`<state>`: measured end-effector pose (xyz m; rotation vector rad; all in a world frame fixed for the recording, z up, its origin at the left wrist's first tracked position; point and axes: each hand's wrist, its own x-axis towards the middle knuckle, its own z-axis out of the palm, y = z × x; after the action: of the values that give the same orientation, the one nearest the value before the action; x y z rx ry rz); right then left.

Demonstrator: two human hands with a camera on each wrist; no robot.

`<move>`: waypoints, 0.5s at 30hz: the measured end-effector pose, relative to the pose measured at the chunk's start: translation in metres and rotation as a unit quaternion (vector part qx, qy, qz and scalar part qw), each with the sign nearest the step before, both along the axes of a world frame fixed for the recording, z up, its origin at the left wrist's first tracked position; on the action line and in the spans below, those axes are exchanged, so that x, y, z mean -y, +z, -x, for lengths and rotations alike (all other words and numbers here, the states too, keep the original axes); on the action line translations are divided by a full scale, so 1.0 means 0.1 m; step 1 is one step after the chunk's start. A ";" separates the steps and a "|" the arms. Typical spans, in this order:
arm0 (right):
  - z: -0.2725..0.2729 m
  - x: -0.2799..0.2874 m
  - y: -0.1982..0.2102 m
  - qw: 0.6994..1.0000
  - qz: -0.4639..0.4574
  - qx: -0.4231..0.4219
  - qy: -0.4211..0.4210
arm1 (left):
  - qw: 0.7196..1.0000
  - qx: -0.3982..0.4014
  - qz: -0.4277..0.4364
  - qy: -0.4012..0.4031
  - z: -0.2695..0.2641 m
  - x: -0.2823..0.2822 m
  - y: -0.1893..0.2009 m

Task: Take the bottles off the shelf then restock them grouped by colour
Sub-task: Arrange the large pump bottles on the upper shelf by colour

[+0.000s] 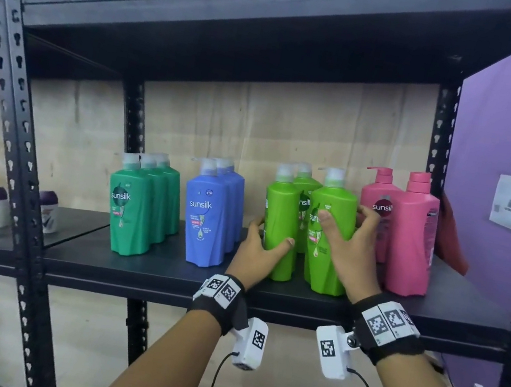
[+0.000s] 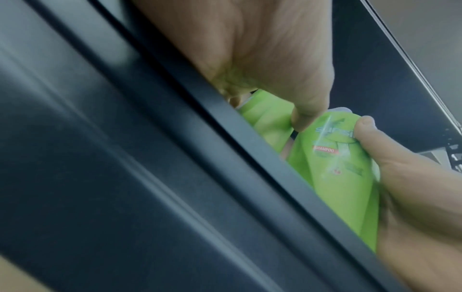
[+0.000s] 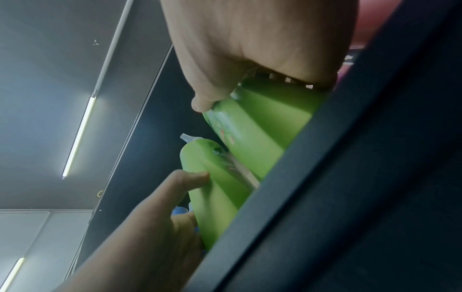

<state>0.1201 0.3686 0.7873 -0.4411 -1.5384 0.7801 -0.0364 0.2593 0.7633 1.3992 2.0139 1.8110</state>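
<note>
On the black shelf (image 1: 144, 271), beside the pink shampoo bottles (image 1: 410, 234), the left hand (image 1: 258, 248) grasps one lime-green shampoo bottle (image 1: 279, 225) while the right hand (image 1: 354, 245) grasps another lime-green bottle (image 1: 325, 263), both standing upright.

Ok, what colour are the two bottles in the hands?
Lime green, both bottles, clearest in the head view.

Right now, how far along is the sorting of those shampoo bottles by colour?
Nearly finished, it seems. The dark green bottles, blue bottles and pink bottles already stand in their own groups on the shelf. In hand: the left hand grips one lime green bottle, the right hand another, with a third behind. What seems left is closing up that lime group.
</note>
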 end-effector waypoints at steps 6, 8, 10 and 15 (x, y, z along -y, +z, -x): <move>-0.01 -0.07 -0.14 0.999 0.015 0.022 0.039 | 0.999 -0.029 0.016 0.011 -0.04 -0.01 -0.01; -0.01 -0.10 -0.19 0.997 0.032 0.029 0.059 | 0.997 -0.054 0.024 0.041 -0.03 -0.01 -0.03; -0.02 -0.12 -0.22 0.996 0.044 0.036 0.071 | 0.996 -0.063 0.026 0.056 -0.01 -0.01 -0.05; -0.04 -0.14 -0.24 0.995 0.040 0.045 0.078 | 0.998 -0.041 0.005 0.056 0.01 0.01 -0.02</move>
<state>0.1243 0.3824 0.7629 -0.4242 -1.6445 0.9571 -0.0378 0.2588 0.7610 1.4068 2.1812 1.8106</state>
